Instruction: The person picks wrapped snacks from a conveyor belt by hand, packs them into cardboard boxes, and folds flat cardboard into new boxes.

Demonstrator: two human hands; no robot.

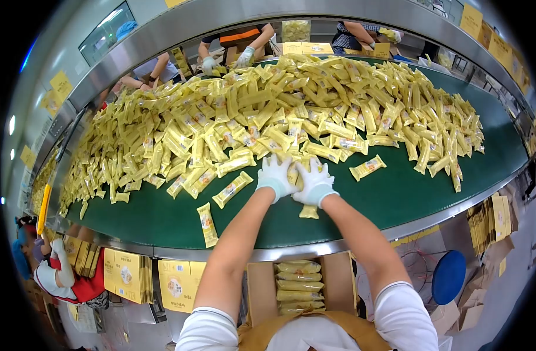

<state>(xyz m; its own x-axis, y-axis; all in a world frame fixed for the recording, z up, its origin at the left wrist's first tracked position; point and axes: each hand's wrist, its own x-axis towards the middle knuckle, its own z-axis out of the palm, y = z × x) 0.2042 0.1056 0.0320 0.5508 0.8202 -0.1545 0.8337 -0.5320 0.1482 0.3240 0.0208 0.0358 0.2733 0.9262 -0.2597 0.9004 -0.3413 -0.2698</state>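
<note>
A large heap of yellow wrapped snack packets (268, 93) lies on the green conveyor belt (396, 196). At its near edge, my left hand (275, 177) in a white glove presses on packets from the left. My right hand (314, 182), gloved too, grips from the other side, thumbs facing. A few packets (293, 172) are squeezed between the two hands, mostly covered by the fingers. One packet (309, 211) sticks out below my right hand. Below the belt edge, in front of my body, an open cardboard box (261, 292) holds a column of several packets (299, 285).
Loose packets (207, 224) lie near the belt's metal edge (279, 253). Yellow flat cartons (127, 275) stand at the lower left, more cartons (490, 225) at the right. A blue stool (449, 276) is at lower right. Gloved co-worker hands (244, 57) reach in from the far side.
</note>
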